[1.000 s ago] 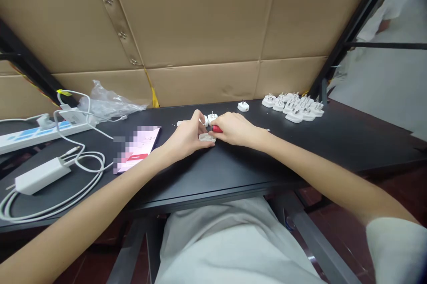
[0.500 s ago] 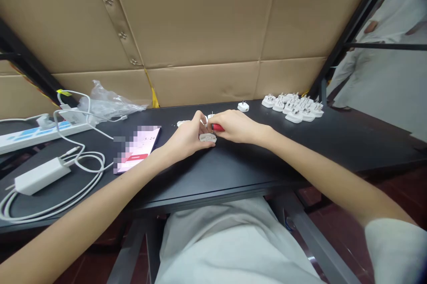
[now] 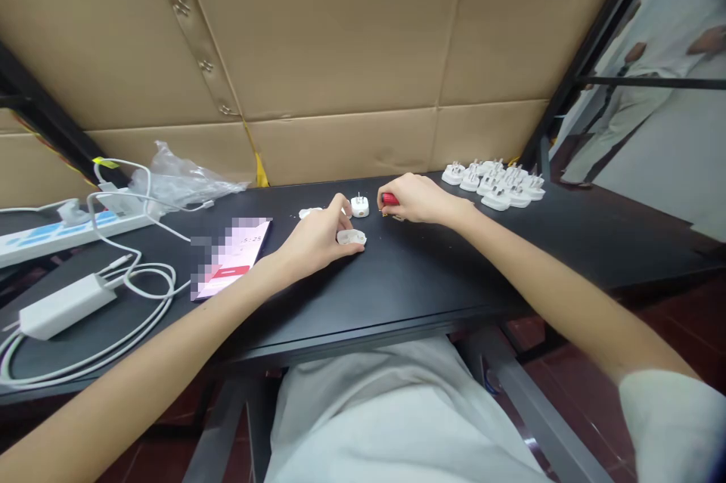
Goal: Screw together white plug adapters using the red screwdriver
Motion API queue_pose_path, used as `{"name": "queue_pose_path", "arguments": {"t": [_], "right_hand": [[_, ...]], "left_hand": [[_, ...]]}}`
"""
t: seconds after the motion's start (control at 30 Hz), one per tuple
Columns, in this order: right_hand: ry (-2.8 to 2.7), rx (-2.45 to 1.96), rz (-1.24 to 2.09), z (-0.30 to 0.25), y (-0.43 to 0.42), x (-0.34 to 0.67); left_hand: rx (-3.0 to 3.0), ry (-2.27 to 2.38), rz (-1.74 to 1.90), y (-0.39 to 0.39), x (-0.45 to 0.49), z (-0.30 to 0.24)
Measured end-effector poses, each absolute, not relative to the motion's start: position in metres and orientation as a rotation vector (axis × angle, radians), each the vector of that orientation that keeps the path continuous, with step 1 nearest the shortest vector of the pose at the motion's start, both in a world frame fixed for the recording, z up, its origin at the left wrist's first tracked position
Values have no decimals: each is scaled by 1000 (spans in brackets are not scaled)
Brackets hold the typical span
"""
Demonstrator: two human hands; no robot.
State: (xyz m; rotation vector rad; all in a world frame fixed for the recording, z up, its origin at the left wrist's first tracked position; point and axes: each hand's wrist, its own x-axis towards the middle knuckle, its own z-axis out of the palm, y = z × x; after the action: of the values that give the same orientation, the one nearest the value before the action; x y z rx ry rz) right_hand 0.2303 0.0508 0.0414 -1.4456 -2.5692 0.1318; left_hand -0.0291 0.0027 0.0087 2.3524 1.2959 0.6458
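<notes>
Item, working area: from my remote seat I log two bare hands at the middle of the black desk (image 3: 431, 271). The right hand (image 3: 417, 198) has its grip closed on a red-handled tool (image 3: 389, 199), with only the red end showing past the fingers, so I cannot tell what kind of tool it is. The left hand (image 3: 321, 235) lies loosely curled, its grip part-closed over a flat white plug piece (image 3: 351, 238); I cannot tell whether it clamps the piece or only steadies it against the desk. Just beyond stands an upright white plug (image 3: 359, 205), pins up, which seems set there within easy reach of both hands. A smaller white piece (image 3: 309, 213) sits just beside the left fingers.

Item, far right: a close-packed cluster of white plugs (image 3: 496, 184), apparently grouped away from the hands' working space.

Item, left: a pixelated phone (image 3: 231, 258), a white charger brick (image 3: 62, 306) and a white power strip (image 3: 57, 226), all kept to one side.
</notes>
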Motion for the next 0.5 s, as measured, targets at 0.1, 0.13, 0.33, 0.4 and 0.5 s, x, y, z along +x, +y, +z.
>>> {"name": "queue_pose_path", "arguments": {"t": [0.1,0.13,0.33,0.4,0.5], "right_hand": [[-2609,-1464,113,42,50,230],[-2624,-1457,103,42,50,230],[-2555,-1446,93,36,53,227],[-2495,-1486,83,32,55,223],[-2430,-1554,70,25,57,217]], "left_hand": [[2362,1313,632,2,-28,10],[2364,1320,627,2,-28,10],[2408,1348,599,0,-27,11],[2424,1363,589,0,-27,10],[2434,1379,582,0,-26,10]]}}
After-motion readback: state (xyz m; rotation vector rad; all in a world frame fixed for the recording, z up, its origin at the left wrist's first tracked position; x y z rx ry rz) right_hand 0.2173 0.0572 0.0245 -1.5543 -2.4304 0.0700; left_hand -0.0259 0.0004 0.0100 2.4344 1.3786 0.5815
